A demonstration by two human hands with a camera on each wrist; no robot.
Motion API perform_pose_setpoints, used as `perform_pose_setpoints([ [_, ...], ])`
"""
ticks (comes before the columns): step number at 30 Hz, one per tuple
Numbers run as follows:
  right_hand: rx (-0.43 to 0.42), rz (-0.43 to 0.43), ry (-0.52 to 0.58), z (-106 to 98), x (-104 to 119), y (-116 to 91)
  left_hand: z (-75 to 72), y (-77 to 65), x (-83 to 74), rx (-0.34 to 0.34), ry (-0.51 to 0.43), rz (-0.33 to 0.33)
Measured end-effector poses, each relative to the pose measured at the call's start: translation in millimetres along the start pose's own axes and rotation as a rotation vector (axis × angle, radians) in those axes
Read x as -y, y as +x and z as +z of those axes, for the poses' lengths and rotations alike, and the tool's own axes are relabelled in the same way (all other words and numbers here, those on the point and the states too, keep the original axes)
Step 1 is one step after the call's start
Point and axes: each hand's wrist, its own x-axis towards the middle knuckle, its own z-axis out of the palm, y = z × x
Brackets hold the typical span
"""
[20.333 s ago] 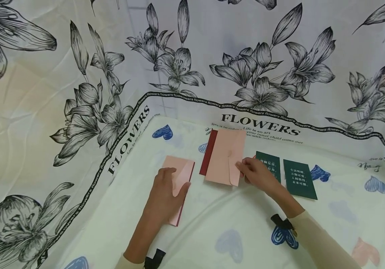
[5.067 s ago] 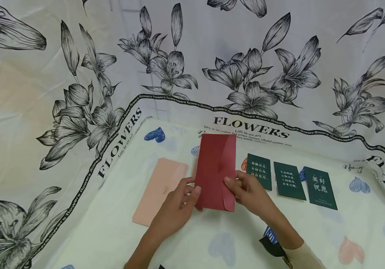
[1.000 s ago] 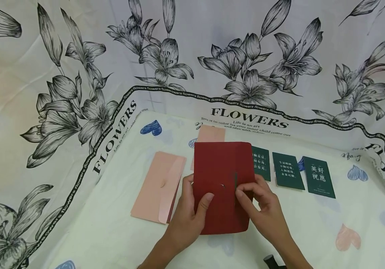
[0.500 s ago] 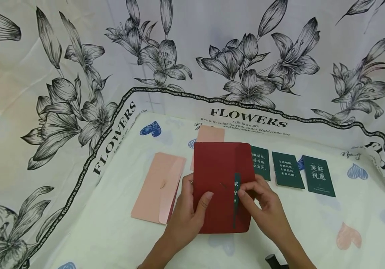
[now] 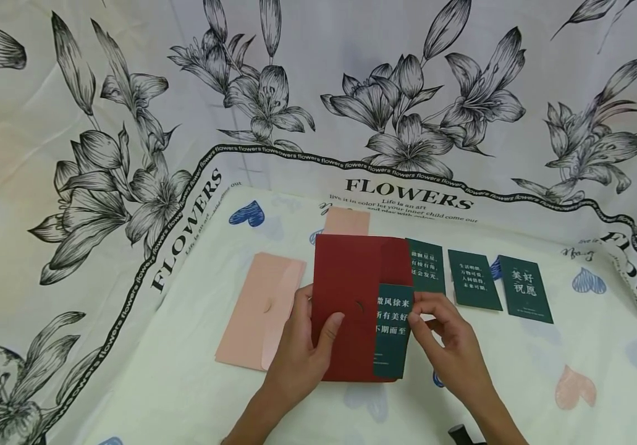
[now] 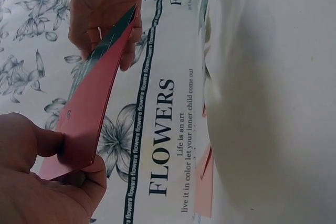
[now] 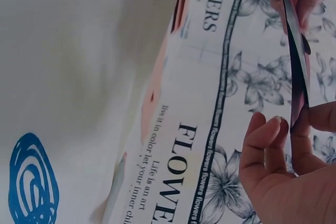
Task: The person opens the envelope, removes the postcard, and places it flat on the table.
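Observation:
A dark red envelope [image 5: 343,278] is held upright over the table by my left hand [image 5: 307,343], thumb across its front and fingers behind. Its flap is open on the right side. From that opening a dark green card [image 5: 392,352] with white characters sticks out partway. My right hand [image 5: 454,343] pinches the card's right edge between thumb and forefinger. In the left wrist view the red envelope [image 6: 86,114] slants between both hands, with the green card [image 6: 118,29] at the far end. The right wrist view shows the envelope and card nearly edge-on.
Pink envelopes [image 5: 262,303] lie stacked left of my hands, and another pink envelope [image 5: 347,221] lies behind the red one. In a row on the right are three green cards [image 5: 474,279]. A flower-printed cloth [image 5: 407,123] rises behind the heart-patterned table cover [image 5: 157,383].
Over the last second the green card has come out of the red envelope to the right, drawn by my right hand. Earlier, the right-hand row grew from two green cards to three.

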Motion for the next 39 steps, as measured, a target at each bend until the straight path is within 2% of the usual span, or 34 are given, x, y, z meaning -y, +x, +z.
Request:
perform_pose_setpoints([
  [5, -0.005, -0.021, -0.036, -3, -1, -1, -1.3, -0.2, 0.6, -0.001, 0.005, 0.003],
  [8, -0.029, 0.006, -0.066, -8, -1, -1, -3.5, 0.4, 1.2, -0.014, 0.016, 0.023],
  [14, -0.047, 0.05, 0.001, -19, -4, -4, -9.7, 1.7, 3.0, -0.041, 0.027, 0.046],
  [23, -0.079, 0.07, -0.048, -34, -8, -9, -15.5, 2.9, 5.3, -0.082, 0.049, 0.026],
  [30, -0.126, 0.063, -0.033, -50, -18, -14, -20.3, 3.9, 7.8, -0.111, 0.065, 0.016],
  [33, -0.155, 0.088, -0.056, -57, -23, -17, -21.4, 4.0, 7.7, -0.111, 0.05, 0.003],
  [39, -0.203, 0.199, -0.154, -69, -30, -23, -22.7, 4.9, 9.0, -0.124, 0.037, 0.013],
])
